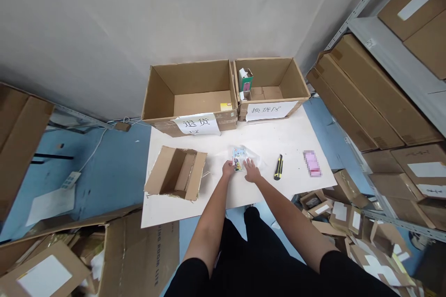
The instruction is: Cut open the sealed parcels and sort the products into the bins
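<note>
A small light-blue printed packet (238,158) with a coloured picture lies on the white table, with clear plastic wrap (255,155) around or beside it. My left hand (228,168) grips the packet's left edge, its fingers closed. Over the plastic at the right side, my right hand (251,171) rests with its fingers spread and pressing flat. To the right of that hand lies a yellow and black box cutter (278,167). An opened, tilted cardboard box (177,172) stands left of my left hand.
Two large open cartons with handwritten paper labels, a left carton (163,126) and a right carton (303,93), stand at the table's back. Small boxes sit in the right one. A blurred pink item (312,164) lies at right. Discarded cartons (344,213) and loaded shelves (404,51) flank the table (163,216).
</note>
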The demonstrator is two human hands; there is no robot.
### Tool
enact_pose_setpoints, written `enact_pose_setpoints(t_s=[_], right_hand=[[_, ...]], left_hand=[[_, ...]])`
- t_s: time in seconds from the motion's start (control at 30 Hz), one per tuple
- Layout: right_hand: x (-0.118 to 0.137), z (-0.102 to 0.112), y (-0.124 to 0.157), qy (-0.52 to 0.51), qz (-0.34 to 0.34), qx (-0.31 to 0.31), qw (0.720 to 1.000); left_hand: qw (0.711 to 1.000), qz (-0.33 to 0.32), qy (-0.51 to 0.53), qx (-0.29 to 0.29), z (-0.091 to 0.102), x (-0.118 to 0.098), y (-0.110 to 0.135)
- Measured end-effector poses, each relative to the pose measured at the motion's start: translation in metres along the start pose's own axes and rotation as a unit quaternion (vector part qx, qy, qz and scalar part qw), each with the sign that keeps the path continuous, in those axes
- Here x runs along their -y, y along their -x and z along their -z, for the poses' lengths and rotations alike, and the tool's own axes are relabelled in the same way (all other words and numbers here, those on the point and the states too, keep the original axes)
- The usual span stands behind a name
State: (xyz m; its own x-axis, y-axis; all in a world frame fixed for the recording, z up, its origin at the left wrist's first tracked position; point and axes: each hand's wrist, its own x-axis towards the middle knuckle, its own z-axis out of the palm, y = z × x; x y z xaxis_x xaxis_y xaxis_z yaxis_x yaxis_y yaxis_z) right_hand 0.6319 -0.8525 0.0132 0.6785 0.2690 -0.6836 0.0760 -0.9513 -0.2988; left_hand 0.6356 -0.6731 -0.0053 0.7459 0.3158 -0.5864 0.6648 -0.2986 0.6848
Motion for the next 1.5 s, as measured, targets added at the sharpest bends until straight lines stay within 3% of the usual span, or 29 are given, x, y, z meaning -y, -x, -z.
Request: enact_pose_setpoints(t_s=[0.07,0.17,0.27,0.33,0.43,0.53,0.63,0.73,0.87,0.97,1.07,1.17,1.23,1.3,1.4,1.5], right_hand=[[-0.009,0.013,0.006,-0.051,0.002,-0.015,0.999],[-0.019,0.038,0.02,-0.142,0.017,-0.123,0.982],[-0.013,0.068,0.035,-0.296,0.07,-0.213,0.928],[0.001,0.089,0.047,-0.436,0.115,-0.206,0.868],[0.023,0.121,0.068,-0.587,0.193,-0.145,0.773],[0.031,0.149,0.092,-0.633,0.242,-0.1,0.728],[0.03,0.17,0.112,-0.634,0.26,-0.09,0.723],[0.033,0.186,0.127,-0.604,0.297,-0.119,0.73],[0.056,0.195,0.143,-0.486,0.365,-0.216,0.764],[0.075,0.196,0.15,-0.39,0.383,-0.261,0.796],[0.085,0.204,0.147,-0.395,0.355,-0.284,0.798],[0.086,0.223,0.14,-0.462,0.286,-0.327,0.773],[0.087,0.236,0.138,-0.516,0.288,-0.287,0.754],[0.09,0.245,0.139,-0.562,0.31,-0.197,0.741],[0.097,0.249,0.144,-0.593,0.308,-0.134,0.732],[0.109,0.246,0.149,-0.594,0.31,-0.175,0.721]], left_hand=[[0.999,-0.021,0.009,-0.029,0.01,-0.009,0.012],[0.993,-0.08,0.054,-0.064,0.039,-0.027,0.033],[0.974,-0.154,0.161,-0.044,0.075,-0.049,0.058],[0.959,-0.178,0.22,0.0,0.096,-0.066,0.077],[0.944,-0.188,0.266,0.057,0.116,-0.093,0.105],[0.941,-0.199,0.265,0.062,0.127,-0.115,0.127],[0.944,-0.242,0.224,-0.026,0.133,-0.135,0.142],[0.935,-0.281,0.192,-0.102,0.128,-0.157,0.154],[0.919,-0.331,0.215,-0.016,0.105,-0.19,0.169],[0.899,-0.358,0.25,0.004,0.098,-0.206,0.175],[0.888,-0.354,0.294,0.021,0.119,-0.212,0.174],[0.886,-0.337,0.303,0.095,0.159,-0.211,0.167],[0.889,-0.326,0.285,0.15,0.185,-0.207,0.16],[0.892,-0.313,0.274,0.18,0.204,-0.203,0.152],[0.9,-0.315,0.274,0.127,0.217,-0.198,0.143],[0.904,-0.355,0.237,0.003,0.212,-0.199,0.142]])
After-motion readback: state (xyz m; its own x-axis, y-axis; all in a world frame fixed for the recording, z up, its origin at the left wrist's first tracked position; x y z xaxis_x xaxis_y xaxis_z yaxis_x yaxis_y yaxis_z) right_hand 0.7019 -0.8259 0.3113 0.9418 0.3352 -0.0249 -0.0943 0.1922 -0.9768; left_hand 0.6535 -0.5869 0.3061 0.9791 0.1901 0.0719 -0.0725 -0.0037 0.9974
